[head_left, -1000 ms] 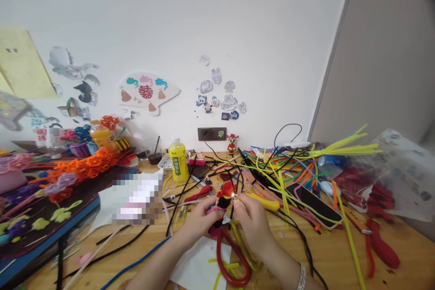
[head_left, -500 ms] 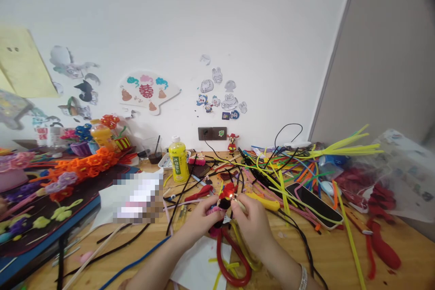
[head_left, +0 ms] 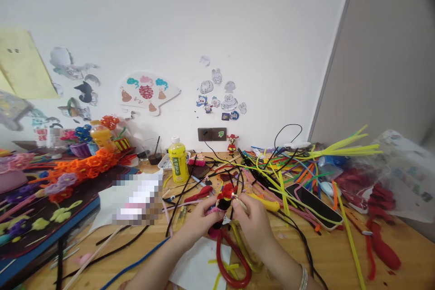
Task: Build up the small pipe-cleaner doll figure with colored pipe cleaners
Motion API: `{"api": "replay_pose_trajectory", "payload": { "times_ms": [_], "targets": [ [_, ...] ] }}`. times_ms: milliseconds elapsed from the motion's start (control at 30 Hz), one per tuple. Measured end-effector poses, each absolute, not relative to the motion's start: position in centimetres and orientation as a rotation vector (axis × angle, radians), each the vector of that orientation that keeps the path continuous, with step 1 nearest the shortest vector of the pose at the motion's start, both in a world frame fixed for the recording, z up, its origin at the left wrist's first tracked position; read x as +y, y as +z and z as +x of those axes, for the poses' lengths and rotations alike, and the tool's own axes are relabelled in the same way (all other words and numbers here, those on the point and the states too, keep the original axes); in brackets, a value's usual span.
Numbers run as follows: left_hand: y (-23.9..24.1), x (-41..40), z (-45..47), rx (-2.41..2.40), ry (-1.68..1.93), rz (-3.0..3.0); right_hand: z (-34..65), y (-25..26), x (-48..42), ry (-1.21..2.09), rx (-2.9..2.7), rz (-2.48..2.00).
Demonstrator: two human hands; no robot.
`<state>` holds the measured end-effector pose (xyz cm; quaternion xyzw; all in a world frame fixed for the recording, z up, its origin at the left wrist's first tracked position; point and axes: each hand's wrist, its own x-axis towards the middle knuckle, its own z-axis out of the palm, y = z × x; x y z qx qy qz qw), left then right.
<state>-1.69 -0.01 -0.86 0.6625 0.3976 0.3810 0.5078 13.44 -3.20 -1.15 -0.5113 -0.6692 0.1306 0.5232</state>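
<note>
Between the thumb and fingers of my left hand (head_left: 207, 215) is a small red and black fuzzy doll (head_left: 224, 197), apparently made of pipe cleaners. My right hand (head_left: 249, 217) is closed on a small pale object, probably a lighter (head_left: 237, 200), with a tiny bright flame at its tip beside the doll's red top. Most of that object is hidden by my fingers. Below the hands lie large red-handled scissors (head_left: 234, 283), their blades out of sight. A white paper sheet (head_left: 193, 263) with yellow pipe cleaner pieces lies under them.
A yellow drink bottle (head_left: 178, 163) stands behind my left hand. Loose pipe cleaners (head_left: 282, 176) and a dark phone (head_left: 314, 206) lie to the right, near a yellow-handled tool (head_left: 265, 201). Orange pipe-cleaner flowers (head_left: 83, 167) fill the left. A similar red doll (head_left: 232, 143) stands by the wall.
The bright glow between my hands has shrunk to a smaller point. The doll's red top is turned or shifted slightly; both hands stay almost in place.
</note>
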Motion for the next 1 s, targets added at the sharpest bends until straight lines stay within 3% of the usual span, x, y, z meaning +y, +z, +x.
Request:
{"api": "replay_pose_trajectory", "payload": {
  "times_ms": [1000],
  "targets": [
    [-0.44,-0.50,-1.98,0.899,0.945,1.456,13.71,-1.38,-2.58,0.227,-1.584,-1.302]
  ]
}}
